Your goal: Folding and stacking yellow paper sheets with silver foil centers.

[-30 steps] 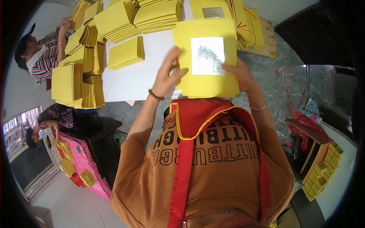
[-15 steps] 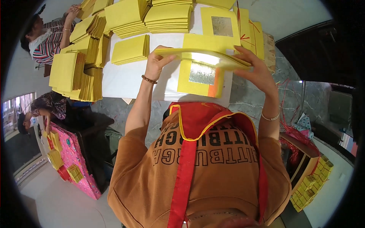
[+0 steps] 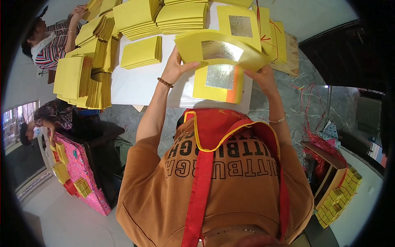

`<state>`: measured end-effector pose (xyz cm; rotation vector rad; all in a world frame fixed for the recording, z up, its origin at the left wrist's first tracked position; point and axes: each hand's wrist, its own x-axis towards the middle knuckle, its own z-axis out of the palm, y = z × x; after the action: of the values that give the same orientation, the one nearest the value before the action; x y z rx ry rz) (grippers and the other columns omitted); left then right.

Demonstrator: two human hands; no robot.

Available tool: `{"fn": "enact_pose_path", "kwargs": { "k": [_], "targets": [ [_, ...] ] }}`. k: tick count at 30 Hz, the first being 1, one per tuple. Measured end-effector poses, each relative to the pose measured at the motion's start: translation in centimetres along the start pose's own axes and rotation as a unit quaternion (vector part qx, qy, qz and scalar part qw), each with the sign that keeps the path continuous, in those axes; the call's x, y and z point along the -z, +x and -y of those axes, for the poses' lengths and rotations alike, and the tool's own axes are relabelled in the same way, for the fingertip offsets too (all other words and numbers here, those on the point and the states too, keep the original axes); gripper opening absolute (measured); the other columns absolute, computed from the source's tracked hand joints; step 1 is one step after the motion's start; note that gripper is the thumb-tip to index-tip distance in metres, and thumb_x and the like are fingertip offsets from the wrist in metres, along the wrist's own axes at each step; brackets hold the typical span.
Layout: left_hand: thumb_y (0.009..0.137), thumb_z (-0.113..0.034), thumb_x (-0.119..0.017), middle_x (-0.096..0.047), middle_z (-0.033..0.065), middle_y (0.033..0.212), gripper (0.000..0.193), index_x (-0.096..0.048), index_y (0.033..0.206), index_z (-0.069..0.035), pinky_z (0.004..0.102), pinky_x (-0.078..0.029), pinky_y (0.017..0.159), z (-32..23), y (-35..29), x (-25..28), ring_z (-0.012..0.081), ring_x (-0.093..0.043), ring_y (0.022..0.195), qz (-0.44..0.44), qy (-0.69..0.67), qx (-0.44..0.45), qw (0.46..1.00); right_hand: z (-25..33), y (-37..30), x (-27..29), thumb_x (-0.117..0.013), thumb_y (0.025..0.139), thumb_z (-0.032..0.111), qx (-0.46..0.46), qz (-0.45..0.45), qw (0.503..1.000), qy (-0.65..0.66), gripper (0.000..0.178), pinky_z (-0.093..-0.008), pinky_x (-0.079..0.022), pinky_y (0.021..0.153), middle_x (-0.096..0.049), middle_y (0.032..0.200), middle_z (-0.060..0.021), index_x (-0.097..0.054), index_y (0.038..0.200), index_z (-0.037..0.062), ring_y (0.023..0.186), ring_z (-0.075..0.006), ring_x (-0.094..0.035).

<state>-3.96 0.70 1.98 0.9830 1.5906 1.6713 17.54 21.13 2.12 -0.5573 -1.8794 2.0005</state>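
both hands lift a yellow foil sheet above the surface

the left hand (image 3: 175, 70) pinches the left edge of a yellow sheet (image 3: 220, 51) with a silver foil square, thumb on top, its grip closed on the paper. the right hand (image 3: 263, 78) holds the sheet's right edge, its grip also closed. the sheet bows upward between them, raised over a second foil sheet (image 3: 218, 84) lying flat on the white surface (image 3: 135, 84). stacks of yellow paper (image 3: 142, 51) stand near the left hand. another person's hand (image 3: 78, 12) touches a far stack
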Motion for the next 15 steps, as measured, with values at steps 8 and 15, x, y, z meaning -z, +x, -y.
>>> {"fn": "enact_pose_path", "kwargs": {
  "k": [8, 15],
  "targets": [
    [0.071, -0.002, -0.07, -0.053, 0.0092, 0.103, 0.068, -0.029, 0.125, -0.008, 0.0301, -0.047, 0.083, 0.1, 0.0, -1.0, 0.0186, -0.054, 0.096, -0.063, -0.067, -0.001, 0.996, 0.1, -0.7, 1.0, -0.066, 0.074, 0.002, 0.03, -0.068, 0.995, 0.073, 0.034, -0.0246, -0.045, 0.079, -0.059, 0.103, -0.0033, -0.057, 0.108, 0.002, 0.091, -0.011, -0.055],
    [0.075, -0.003, -0.068, -0.055, 0.0072, 0.103, 0.05, -0.041, 0.118, -0.004, 0.0283, -0.046, 0.082, 1.1, 0.0, -1.1, 0.015, -0.054, 0.095, -0.082, -0.07, -0.001, 0.994, 0.0, 0.0, 0.5, -0.064, 0.077, 0.005, 0.009, -0.048, 0.999, -0.018, 0.031, -0.0231, -0.045, 0.073, -0.06, 0.096, -0.0016, -0.057, 0.108, 0.001, 0.085, -0.0088, -0.054]
  ]
}}
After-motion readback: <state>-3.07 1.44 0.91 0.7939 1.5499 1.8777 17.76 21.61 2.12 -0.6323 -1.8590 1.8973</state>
